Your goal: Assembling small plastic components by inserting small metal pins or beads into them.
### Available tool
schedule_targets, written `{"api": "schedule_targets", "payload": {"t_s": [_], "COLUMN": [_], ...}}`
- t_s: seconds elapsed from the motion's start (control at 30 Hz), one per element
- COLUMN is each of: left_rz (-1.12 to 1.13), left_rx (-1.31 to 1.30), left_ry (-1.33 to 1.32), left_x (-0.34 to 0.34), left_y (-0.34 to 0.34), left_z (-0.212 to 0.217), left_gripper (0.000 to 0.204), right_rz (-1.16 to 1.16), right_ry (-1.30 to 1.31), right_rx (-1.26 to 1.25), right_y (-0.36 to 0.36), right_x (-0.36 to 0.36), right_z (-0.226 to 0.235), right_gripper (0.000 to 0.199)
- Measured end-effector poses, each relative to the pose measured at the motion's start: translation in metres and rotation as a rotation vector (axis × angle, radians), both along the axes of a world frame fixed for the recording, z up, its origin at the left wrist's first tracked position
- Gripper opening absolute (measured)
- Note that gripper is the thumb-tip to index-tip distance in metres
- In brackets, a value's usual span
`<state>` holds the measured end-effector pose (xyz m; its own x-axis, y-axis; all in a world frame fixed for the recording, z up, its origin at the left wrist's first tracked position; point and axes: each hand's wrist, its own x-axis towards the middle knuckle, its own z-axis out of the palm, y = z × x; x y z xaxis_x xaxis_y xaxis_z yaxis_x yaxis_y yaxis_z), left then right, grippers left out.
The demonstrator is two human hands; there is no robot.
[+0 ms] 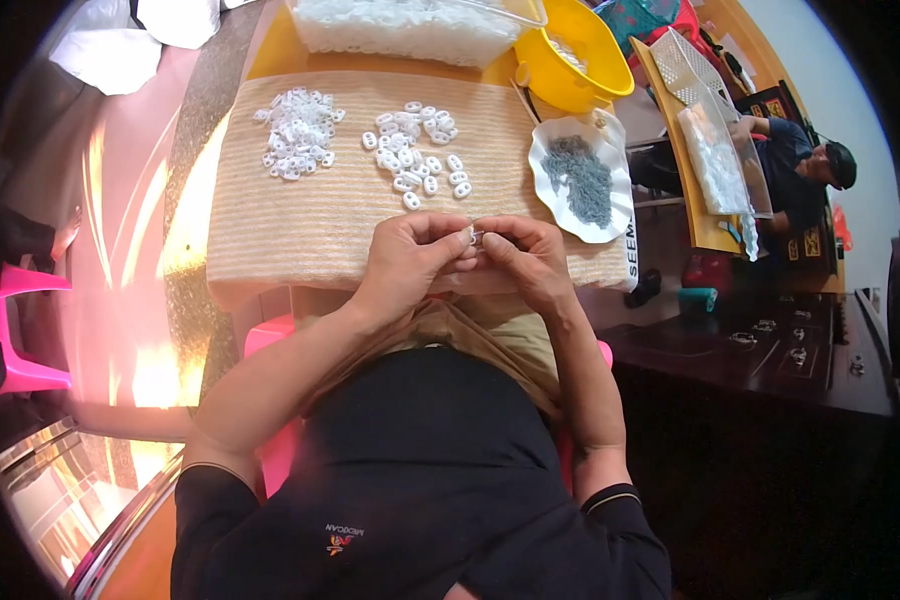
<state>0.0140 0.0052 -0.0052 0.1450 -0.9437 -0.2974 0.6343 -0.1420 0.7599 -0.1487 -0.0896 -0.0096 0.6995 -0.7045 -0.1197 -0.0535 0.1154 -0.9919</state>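
Observation:
My left hand [402, 252] and my right hand [532, 262] meet at the near edge of the cloth-covered table [500, 150]. Thumb and forefinger of each are pinched together. Between the fingertips shows a small whitish piece [473, 237], mostly covered by the fingers; its exact kind is too small to tell. Just beyond my hands lies a loose group of white oval plastic pieces with two holes [406, 158]. A heap of smaller white plastic pieces [298, 135] sits to the left. On the right, a white wavy-rimmed plate [610, 150] holds a pile of tiny grey-blue parts [580, 182].
A clear bin of white pieces [410, 35] and a yellow basin [595, 85] stand at the far side. Off to the right, a person [800, 170] sits by another table [675, 125]. Pink stools [25, 330] stand at the left and under me.

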Motion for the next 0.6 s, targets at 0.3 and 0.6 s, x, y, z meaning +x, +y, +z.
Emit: {"api": "schedule_targets", "payload": {"t_s": [0.3, 0.6], "left_rz": [0.027, 0.123], "left_rx": [0.016, -0.008], "left_ry": [0.036, -0.01], "left_x": [0.001, 0.006], "left_y": [0.001, 0.001], "left_z": [0.001, 0.002], "left_gripper": [0.018, 0.019], "right_rz": [-0.018, -0.067], "right_ry": [-0.001, 0.267], "right_rx": [-0.002, -0.581], "right_y": [-0.001, -0.02], "right_x": [0.003, 0.017], "right_z": [0.004, 0.011], "right_gripper": [0.02, 0.017]}}
